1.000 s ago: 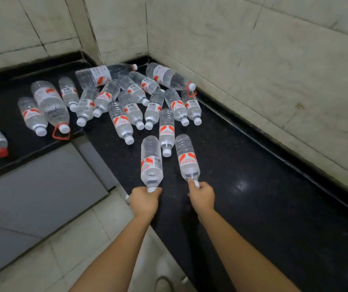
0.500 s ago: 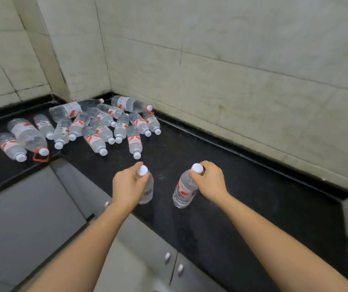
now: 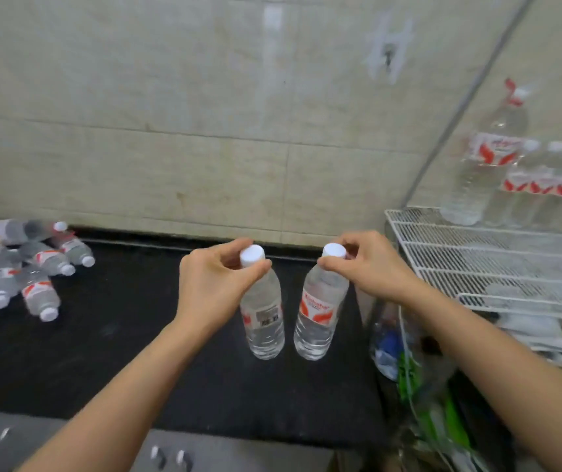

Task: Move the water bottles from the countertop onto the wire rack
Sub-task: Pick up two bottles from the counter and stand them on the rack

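My left hand (image 3: 216, 281) pinches the neck of a small clear water bottle (image 3: 264, 315) with a white cap, which hangs upright above the black countertop (image 3: 119, 352). My right hand (image 3: 371, 264) pinches the neck of a second small bottle (image 3: 318, 318) with a red label, close beside the first. The white wire rack (image 3: 483, 260) stands to the right of my right hand. A tall bottle (image 3: 483, 165) and several small bottles (image 3: 552, 185) stand upright on the rack. Several more bottles (image 3: 34, 274) lie on their sides at the left of the countertop.
A tiled wall (image 3: 204, 131) runs behind the countertop. A metal rack post (image 3: 460, 107) slants up at the right. Plastic bags and clutter (image 3: 419, 379) sit under the rack at the counter's right end. Grey cabinet fronts with knobs (image 3: 170, 458) lie below the front edge.
Both hands have lifted their bottles off the pile and carried them rightward; the bottles now hang upright. The view has swung right, so the wire rack has come into sight.
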Tool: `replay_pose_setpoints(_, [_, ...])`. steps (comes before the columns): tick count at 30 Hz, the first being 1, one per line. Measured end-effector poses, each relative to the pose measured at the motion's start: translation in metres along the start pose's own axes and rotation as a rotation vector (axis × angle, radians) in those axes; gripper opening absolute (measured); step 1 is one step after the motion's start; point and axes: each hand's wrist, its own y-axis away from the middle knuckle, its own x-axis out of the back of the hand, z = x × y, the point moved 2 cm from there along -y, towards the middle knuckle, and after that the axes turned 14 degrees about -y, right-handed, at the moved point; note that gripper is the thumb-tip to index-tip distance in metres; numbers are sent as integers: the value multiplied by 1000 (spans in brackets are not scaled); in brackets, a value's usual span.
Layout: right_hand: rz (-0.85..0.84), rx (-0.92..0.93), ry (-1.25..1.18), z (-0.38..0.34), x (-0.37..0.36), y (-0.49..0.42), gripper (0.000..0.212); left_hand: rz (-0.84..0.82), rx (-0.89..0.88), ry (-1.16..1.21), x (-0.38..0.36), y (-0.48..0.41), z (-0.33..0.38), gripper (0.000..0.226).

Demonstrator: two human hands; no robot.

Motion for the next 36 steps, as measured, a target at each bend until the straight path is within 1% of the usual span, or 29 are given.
replay_pose_setpoints(3, [162, 11, 7, 2, 72, 3, 26, -34, -91, 108, -29, -16, 65, 43])
replay_pose_setpoints(6, [284, 16, -28, 8, 140, 6, 21, -66, -156, 198, -65, -32, 124, 43])
replay_pose_setpoints(11, [419, 34, 13, 38, 247, 6, 25, -83, -263, 241, -142, -43, 217, 42])
replay_pose_setpoints(13, [444, 31, 23, 62, 290, 4, 29, -81, -287, 244, -177, -44, 249, 42])
replay_pose_setpoints(17, [444, 46, 58, 112, 372, -5, 36, -86, -305, 275, -255, -44, 303, 43])
replay_pose_setpoints(23, [450, -8, 128, 184, 479, -19, 38, -201, -316, 307, -378, -45, 369, 49])
replay_pose_setpoints(26, [483, -57, 128, 216, 519, -31, 41, -232, -344, 284, -429, -48, 395, 47])
replay_pose_setpoints(28, [516, -95, 161, 235, 539, -41, 36, -239, -359, 248, -459, -53, 410, 47])
replay_pose_setpoints(30, [534, -139, 196, 251, 551, -51, 30, -259, -378, 211, -485, -56, 423, 47])
replay_pose_setpoints(34, [546, -229, 229, 278, 570, -70, 37, -282, -423, 115, -526, -67, 446, 46])
replay_pose_setpoints(36, [558, -289, 242, 289, 576, -80, 35, -299, -432, 89, -540, -73, 454, 46])
